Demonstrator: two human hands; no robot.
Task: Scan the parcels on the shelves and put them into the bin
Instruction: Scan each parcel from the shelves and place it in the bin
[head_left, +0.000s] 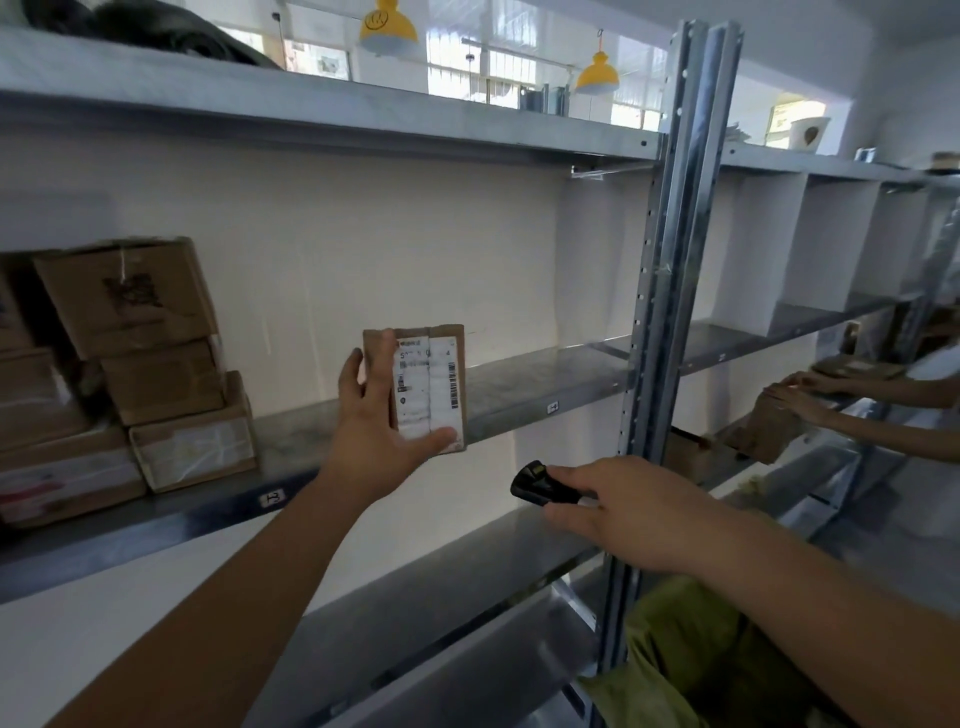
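Left hand (375, 415) grips parcel (428, 387) upright, label facing camera; right hand (631, 512) clasps scanner (540, 484).

metal shelf (545, 374) grey, runs left to right | left end: stacked cardboard boxes (156, 364), bottom ones resting on shelf (some with white labels) | middle and right end bare metal | small tags on front edge | upright post (670, 260) at right end
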